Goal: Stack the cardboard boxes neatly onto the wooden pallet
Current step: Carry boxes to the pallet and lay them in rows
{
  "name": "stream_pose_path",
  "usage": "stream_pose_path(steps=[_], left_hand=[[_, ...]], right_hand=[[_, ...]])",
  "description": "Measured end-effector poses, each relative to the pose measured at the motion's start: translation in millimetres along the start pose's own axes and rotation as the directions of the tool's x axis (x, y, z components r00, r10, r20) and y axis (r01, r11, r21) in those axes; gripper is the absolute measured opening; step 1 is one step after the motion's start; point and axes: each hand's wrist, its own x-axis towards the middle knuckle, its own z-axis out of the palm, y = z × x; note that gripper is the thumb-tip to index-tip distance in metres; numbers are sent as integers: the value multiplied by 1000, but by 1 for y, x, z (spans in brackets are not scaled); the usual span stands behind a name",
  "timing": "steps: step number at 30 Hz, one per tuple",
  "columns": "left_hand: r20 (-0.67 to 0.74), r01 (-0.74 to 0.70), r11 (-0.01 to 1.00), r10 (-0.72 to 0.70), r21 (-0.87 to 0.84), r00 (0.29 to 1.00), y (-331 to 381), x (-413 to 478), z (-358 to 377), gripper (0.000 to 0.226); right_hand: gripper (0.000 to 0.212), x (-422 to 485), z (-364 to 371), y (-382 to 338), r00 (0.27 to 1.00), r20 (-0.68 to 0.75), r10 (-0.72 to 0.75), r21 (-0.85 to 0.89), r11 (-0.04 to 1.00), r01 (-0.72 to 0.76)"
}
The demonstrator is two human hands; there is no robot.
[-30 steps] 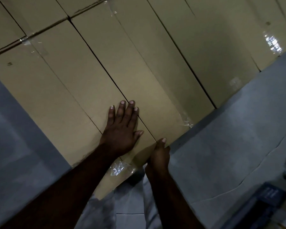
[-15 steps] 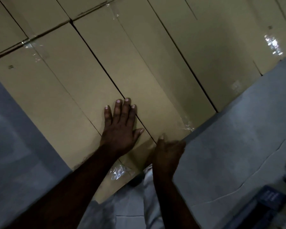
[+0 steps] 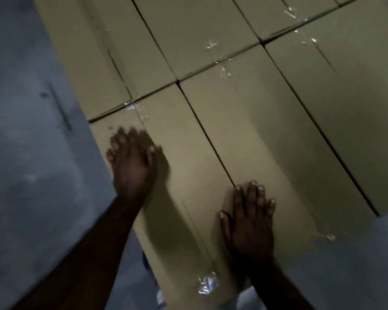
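Both hands lie flat and open on the near cardboard box: the left hand at its left edge, the right hand near its right seam.

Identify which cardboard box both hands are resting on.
The nearest box, at the stack's near-left corner: left hand and right hand lie flat on its top; the other boxes are untouched.

Our right hand now flat on the nearest box top, formerly at its corner, our left hand shifted toward its left edge, blurred
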Motion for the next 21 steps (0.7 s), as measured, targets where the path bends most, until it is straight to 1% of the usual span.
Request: stream_pose_path(steps=[2,3,5,6,7,8,9,10,12,15,17,19,21], left_hand=[[-101,224,970,-233,-95,967,-32,22,-14,69],[-101,322,934,-339,-151,935,-47,33,-18,71],[-19,479,825,-507,-301,862,-67,52,-21,71],[57,522,740,-553,-424,831,-73,60,-23,65],[133,520,625,-558,-582,819,-77,67,-24,51],[208,510,500,-540,-700,816,-79,72,-24,33],[247,491,427,-508,-759,825,-79,75,-25,21],[253,474,419,-482,-775,839,-80,77,-26,21],[232,447,444,-458,-776,858,-82,79,-22,26],[189,390,466,-421,-794,887,-82,80,-22,21],[165,367,515,-396,-775,904,-85,83,-20,20],[157,350,535,-373,-769,914,-87,86,-20,18],[131,333,558,-370,-761,920,-88,88,-19,10]], right_hand=[[72,30,-3,-22,998,-14,-54,29,998,54],[73,47,-5,-34,997,-22,-71,42,997,72],[75,81,-9,-59,996,-32,-88,63,994,90],[76,97,-10,-70,996,-32,-88,71,993,90],[77,111,-10,-78,996,-29,-86,71,994,88],[77,123,-11,-84,996,-27,-82,65,994,83],[77,132,-11,-88,997,-28,-75,56,995,77],[77,139,-10,-90,997,-30,-69,46,996,70],[78,143,-10,-90,997,-32,-66,27,997,67],[78,140,-9,-87,996,-45,-81,18,996,82],[78,139,-8,-87,996,-52,-79,15,997,80],[78,140,-7,-88,996,-51,-76,-6,997,76],[78,140,-6,-88,995,-56,-77,-10,997,77]])
